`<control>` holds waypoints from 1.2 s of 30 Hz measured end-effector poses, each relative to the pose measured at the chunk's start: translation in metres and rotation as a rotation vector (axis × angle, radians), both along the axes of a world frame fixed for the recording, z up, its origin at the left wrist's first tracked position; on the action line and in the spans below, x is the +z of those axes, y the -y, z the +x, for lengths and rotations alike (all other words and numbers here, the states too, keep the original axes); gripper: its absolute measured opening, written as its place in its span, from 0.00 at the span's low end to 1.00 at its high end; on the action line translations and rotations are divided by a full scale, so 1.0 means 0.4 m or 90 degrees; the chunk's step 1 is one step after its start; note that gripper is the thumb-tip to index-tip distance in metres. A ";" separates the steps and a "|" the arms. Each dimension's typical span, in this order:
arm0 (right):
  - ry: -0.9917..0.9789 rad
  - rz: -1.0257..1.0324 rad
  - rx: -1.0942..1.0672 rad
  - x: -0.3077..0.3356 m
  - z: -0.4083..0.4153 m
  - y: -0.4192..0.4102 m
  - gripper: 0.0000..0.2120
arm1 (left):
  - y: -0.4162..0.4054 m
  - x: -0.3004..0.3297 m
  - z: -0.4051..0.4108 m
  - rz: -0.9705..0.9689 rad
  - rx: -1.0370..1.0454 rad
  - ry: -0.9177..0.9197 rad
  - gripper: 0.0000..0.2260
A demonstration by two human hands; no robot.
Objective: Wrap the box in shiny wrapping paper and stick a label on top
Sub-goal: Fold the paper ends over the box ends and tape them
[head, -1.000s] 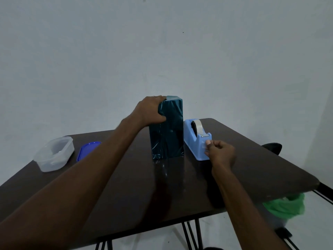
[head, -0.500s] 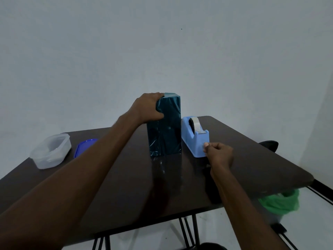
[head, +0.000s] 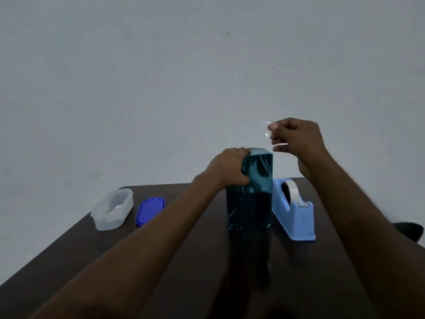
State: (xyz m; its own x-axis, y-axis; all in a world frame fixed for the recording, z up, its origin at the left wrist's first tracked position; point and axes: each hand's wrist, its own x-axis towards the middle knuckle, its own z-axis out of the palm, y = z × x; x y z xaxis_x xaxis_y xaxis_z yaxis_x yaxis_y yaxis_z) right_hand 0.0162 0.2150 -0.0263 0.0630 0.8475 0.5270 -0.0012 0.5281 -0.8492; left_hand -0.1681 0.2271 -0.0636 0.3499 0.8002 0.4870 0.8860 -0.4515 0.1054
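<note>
Tall box [head: 250, 192] in shiny teal paper stands upright on dark table [head: 184, 261]. Left hand [head: 230, 166] grips box's top left edge. Right hand [head: 296, 137] up high above box, pinches small clear tape piece [head: 268, 130]. Light blue tape dispenser [head: 294, 215] just right of box. Clear plastic tub [head: 112, 211] and blue lid [head: 150, 210] sit far left.

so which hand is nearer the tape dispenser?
Left. The left hand grips the wrapped box just beside the tape dispenser; the right hand is raised well above it, pinching clear tape.
</note>
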 end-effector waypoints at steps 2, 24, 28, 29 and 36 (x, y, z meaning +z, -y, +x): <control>0.045 -0.030 0.034 0.043 -0.029 -0.060 0.05 | -0.004 0.000 -0.001 -0.008 0.013 -0.009 0.35; 0.227 -0.055 -0.020 -0.009 -0.103 -0.179 0.04 | 0.027 -0.054 -0.107 0.056 -0.026 0.140 0.25; 0.275 -0.076 -0.011 0.008 -0.106 -0.182 0.06 | 0.023 -0.062 -0.104 0.053 -0.036 0.157 0.25; 0.288 -0.081 -0.009 0.012 -0.107 -0.186 0.06 | 0.024 -0.063 -0.103 0.049 -0.038 0.156 0.25; 0.515 -0.061 -0.102 0.031 -0.141 -0.203 0.06 | 0.035 -0.055 -0.103 0.026 -0.018 0.137 0.26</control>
State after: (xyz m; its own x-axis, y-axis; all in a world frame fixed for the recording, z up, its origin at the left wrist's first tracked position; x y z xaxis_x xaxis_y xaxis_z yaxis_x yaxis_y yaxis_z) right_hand -0.0403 0.2960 -0.0138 -0.1811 0.9041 0.3870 0.6979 0.3954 -0.5972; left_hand -0.2093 0.2129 -0.0855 0.2560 0.7701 0.5843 0.8323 -0.4830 0.2720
